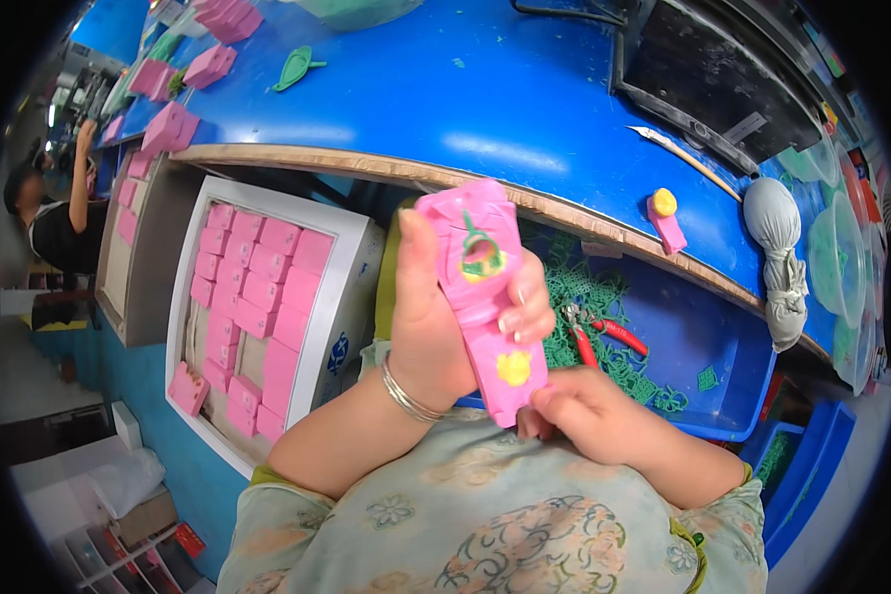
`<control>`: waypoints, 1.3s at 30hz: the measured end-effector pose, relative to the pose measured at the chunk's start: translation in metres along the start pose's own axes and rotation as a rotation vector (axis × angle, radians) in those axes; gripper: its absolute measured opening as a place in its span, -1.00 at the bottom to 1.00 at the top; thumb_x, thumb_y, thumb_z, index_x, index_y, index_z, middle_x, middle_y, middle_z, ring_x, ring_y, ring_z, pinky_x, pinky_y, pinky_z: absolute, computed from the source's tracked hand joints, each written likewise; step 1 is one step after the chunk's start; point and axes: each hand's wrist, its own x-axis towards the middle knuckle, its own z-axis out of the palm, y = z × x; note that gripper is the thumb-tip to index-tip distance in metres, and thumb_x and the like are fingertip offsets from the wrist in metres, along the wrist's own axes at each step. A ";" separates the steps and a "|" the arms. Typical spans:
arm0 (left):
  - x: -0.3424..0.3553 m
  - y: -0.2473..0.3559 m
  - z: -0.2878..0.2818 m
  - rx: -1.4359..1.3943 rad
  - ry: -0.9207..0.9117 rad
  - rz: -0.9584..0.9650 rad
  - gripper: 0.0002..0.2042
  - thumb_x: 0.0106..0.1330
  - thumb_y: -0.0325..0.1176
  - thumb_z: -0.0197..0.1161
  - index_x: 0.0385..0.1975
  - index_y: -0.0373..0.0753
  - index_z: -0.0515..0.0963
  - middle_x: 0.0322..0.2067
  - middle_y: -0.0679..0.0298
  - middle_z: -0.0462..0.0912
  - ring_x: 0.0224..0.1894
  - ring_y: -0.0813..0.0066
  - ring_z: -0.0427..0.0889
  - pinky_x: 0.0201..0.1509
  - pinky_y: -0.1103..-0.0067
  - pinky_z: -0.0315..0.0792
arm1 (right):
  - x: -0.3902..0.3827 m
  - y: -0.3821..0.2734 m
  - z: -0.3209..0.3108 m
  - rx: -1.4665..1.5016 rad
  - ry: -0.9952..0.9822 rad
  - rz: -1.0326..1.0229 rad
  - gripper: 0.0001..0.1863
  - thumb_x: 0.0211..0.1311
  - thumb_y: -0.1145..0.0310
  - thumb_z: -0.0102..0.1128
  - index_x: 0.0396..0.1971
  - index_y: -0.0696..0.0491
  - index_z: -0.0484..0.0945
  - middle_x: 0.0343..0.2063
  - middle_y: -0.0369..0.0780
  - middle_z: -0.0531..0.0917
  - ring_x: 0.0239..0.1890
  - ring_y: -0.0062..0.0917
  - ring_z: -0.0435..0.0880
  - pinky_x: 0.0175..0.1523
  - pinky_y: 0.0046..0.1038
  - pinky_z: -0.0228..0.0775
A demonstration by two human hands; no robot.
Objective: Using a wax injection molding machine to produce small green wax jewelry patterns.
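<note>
My left hand point(436, 337) is wrapped round an opened pink rubber mould point(475, 317), held tilted in front of my chest. A green loop-shaped piece point(481, 255) lies in its upper half. The lower half bears a yellow flower-shaped patch point(514, 368). My right hand point(589, 416) closes its fingertips on the mould's lower corner. Just beyond it, red-handled pliers point(604, 337) rest on a heap of green lattice pieces point(569, 272) in a blue tray point(723, 346).
Left of me stands a white box point(345, 297) with several pink moulds. On the blue table point(386, 89) lie a small green piece point(295, 67), a yellow-topped pink block point(668, 233), a pointed stick tool point(688, 158) and a grey cloth pouch point(774, 223). A person point(64, 218) is at far left.
</note>
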 end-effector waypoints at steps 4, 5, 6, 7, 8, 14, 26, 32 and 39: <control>-0.001 0.007 -0.002 0.058 0.032 -0.111 -0.33 0.17 0.39 -0.32 -0.45 -0.23 0.35 -0.74 0.25 0.34 -0.73 0.51 0.28 -0.63 0.61 0.19 | -0.001 -0.017 0.000 -0.340 0.016 -0.048 -0.67 0.21 0.21 0.03 -0.63 0.13 0.44 -0.70 -0.25 0.47 -0.56 -0.56 0.46 -0.43 -0.50 0.27; -0.002 0.008 -0.002 0.056 0.034 -0.113 -0.33 0.17 0.39 -0.32 -0.45 -0.23 0.35 -0.74 0.25 0.34 -0.73 0.51 0.28 -0.63 0.61 0.19 | -0.003 -0.029 -0.003 -0.415 0.028 -0.011 -0.69 0.15 0.18 0.12 -0.61 0.12 0.42 -0.69 -0.27 0.44 -0.58 -0.58 0.43 -0.45 -0.51 0.26; -0.003 0.009 0.000 0.059 0.085 -0.117 -0.37 0.21 0.32 -0.31 -0.45 -0.23 0.34 -0.72 0.22 0.37 -0.73 0.50 0.28 -0.64 0.60 0.20 | -0.003 -0.035 -0.006 -0.489 0.040 0.026 -0.67 0.09 0.15 0.22 -0.59 0.11 0.40 -0.69 -0.29 0.41 -0.59 -0.60 0.41 -0.47 -0.51 0.25; -0.003 0.008 0.002 0.062 0.131 -0.130 -0.42 0.25 0.26 -0.31 -0.46 -0.22 0.34 -0.70 0.19 0.39 -0.73 0.50 0.29 -0.65 0.59 0.21 | -0.004 -0.034 -0.009 -0.461 0.142 -0.149 -0.66 0.01 0.17 0.30 -0.54 0.09 0.38 -0.64 -0.29 0.39 -0.59 -0.60 0.39 -0.48 -0.53 0.24; -0.003 0.007 0.003 0.060 0.127 -0.143 -0.42 0.25 0.26 -0.31 -0.46 -0.22 0.34 -0.70 0.19 0.39 -0.73 0.50 0.29 -0.65 0.59 0.21 | -0.005 -0.032 -0.011 -0.432 0.244 -0.325 -0.62 -0.07 0.19 0.38 -0.49 0.08 0.36 -0.59 -0.29 0.37 -0.59 -0.61 0.37 -0.50 -0.55 0.23; -0.005 0.000 0.009 0.186 0.218 -0.170 -0.57 0.30 0.01 -0.32 -0.33 -0.21 0.38 -0.56 0.18 0.48 -0.71 0.48 0.32 -0.64 0.57 0.26 | 0.016 -0.068 -0.024 -0.810 0.358 -0.826 -0.49 -0.23 0.35 0.45 -0.24 0.12 0.39 -0.32 -0.21 0.45 -0.46 -0.54 0.49 -0.45 -0.53 0.33; -0.001 -0.010 0.018 0.268 0.524 -0.080 -0.62 0.31 -0.09 -0.30 -0.30 -0.20 0.43 -0.47 0.31 0.51 -0.49 0.56 0.43 -0.42 0.61 0.35 | 0.026 -0.043 -0.011 -0.976 0.353 -0.916 -0.60 -0.18 0.37 0.29 -0.26 0.13 0.42 -0.41 -0.17 0.41 -0.54 -0.39 0.48 -0.48 -0.52 0.37; 0.000 0.000 0.012 0.289 0.239 -0.132 -0.60 0.28 -0.06 -0.31 -0.37 -0.22 0.42 -0.50 0.24 0.49 -0.49 0.49 0.48 -0.45 0.54 0.40 | 0.012 -0.048 -0.032 -0.361 0.296 -0.678 -0.42 -0.15 0.53 0.39 -0.02 0.17 0.41 -0.21 -0.20 0.35 -0.41 -0.64 0.50 -0.37 -0.64 0.42; 0.001 -0.008 0.015 0.361 0.334 -0.104 -0.58 0.30 0.01 -0.31 -0.40 -0.19 0.41 -0.58 0.27 0.48 -0.67 0.52 0.36 -0.66 0.62 0.24 | 0.016 -0.044 -0.034 -0.412 0.320 -0.675 -0.83 -0.04 0.59 0.28 -0.39 0.21 0.54 -0.39 -0.21 0.46 -0.46 -0.61 0.55 -0.39 -0.62 0.47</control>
